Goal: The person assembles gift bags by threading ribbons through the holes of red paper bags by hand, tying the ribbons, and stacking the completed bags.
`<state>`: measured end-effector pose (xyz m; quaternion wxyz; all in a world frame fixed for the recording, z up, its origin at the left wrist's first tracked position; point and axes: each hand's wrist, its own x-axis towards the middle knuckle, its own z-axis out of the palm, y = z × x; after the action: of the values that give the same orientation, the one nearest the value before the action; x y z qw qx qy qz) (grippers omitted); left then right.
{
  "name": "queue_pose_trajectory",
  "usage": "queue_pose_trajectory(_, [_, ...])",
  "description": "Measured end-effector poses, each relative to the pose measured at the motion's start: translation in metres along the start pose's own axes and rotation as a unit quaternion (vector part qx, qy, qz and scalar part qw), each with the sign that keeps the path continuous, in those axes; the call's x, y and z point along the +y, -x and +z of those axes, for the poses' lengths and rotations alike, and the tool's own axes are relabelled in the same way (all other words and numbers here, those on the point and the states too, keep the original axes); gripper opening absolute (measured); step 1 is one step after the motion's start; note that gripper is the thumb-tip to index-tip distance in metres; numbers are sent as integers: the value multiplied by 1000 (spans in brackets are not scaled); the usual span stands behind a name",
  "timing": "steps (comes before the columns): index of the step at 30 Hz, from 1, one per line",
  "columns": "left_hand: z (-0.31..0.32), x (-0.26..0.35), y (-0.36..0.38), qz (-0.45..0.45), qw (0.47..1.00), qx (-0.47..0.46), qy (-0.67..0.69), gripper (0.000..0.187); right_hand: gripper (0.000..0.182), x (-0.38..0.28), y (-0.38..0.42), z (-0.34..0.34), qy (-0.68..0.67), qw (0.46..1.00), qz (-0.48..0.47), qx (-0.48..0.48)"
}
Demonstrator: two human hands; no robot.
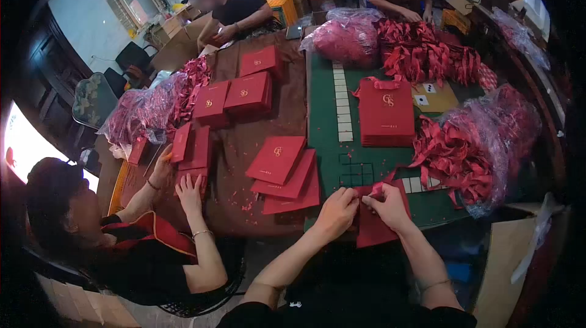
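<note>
A red paper bag point(377, 233) hangs at the table's front edge between my two hands. My left hand point(337, 211) pinches red ribbon at the bag's upper left. On the other side, my right hand point(390, 207) has thumb and fingers closed on the red ribbon point(389, 178), with a loose end standing up above it. The exact hold at the fingertips is partly hidden. Just left of my hands, several red bags point(278, 160) lie fanned out on the brown cloth. Ahead of my right hand is a neat stack of red bags point(386, 111) with gold lettering and a ribbon handle.
Loose red ribbons point(448, 157) spill from a clear plastic bag point(510, 132) at right. More ribbon bundles point(427, 53) lie at the far side. Stacked red bags point(247, 93) stand on the brown cloth point(287, 93). A co-worker at left handles red bags point(195, 151); two other people sit across.
</note>
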<state>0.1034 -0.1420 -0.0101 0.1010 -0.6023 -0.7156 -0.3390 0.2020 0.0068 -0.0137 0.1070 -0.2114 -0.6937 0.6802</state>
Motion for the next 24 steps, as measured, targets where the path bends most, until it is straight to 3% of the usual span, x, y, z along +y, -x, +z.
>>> queue_pose_trajectory(4, [6, 0, 5, -5, 1000, 11, 6, 8, 17, 2, -2, -8, 22, 999, 0, -34])
queue_pose_trajectory(6, [6, 6, 7, -124, 985, -28, 117, 12, 17, -12, -2, -8, 19, 998, 31, -58])
queue_pose_trajectory(8, [5, 10, 4, -92, 991, -4, 96, 15, 17, -18, -3, -11, 32, 996, 31, -81])
queue_pose_trajectory(10, [4, 18, -1, -251, 939, -41, 233, 7, 16, -23, -4, -14, 43, 992, 43, -110])
queue_pose_trajectory(12, [11, 12, 2, -213, 955, -37, 202, 9, 16, -22, -6, -17, 25, 991, 59, -121])
queue_pose_trajectory(14, [12, 11, 1, -108, 985, -15, 133, 9, 17, -16, -7, -23, -19, 988, 67, -136])
queue_pose_trajectory(17, [12, 3, -8, -50, 993, -38, 104, 12, 18, -12, -7, -29, -37, 987, 51, -146])
queue_pose_trajectory(18, [7, 2, -10, 28, 998, -64, 1, 15, 16, -9, -6, -30, -47, 988, 49, -140])
queue_pose_trajectory(20, [2, 3, -13, 21, 996, -87, -22, 20, 18, -24, -3, -19, -75, 990, -14, -115])
queue_pose_trajectory(21, [-2, 4, -11, 10, 990, -137, -41, 23, 22, -21, -3, -20, -41, 994, 53, -83])
queue_pose_trajectory(22, [-2, 2, -7, 18, 994, -107, -28, 22, 23, -17, -5, -20, -13, 997, 43, -67])
queue_pose_trajectory(24, [-9, 1, -4, -22, 988, -153, 2, 17, 22, -21, -5, -18, -38, 997, 66, -12])
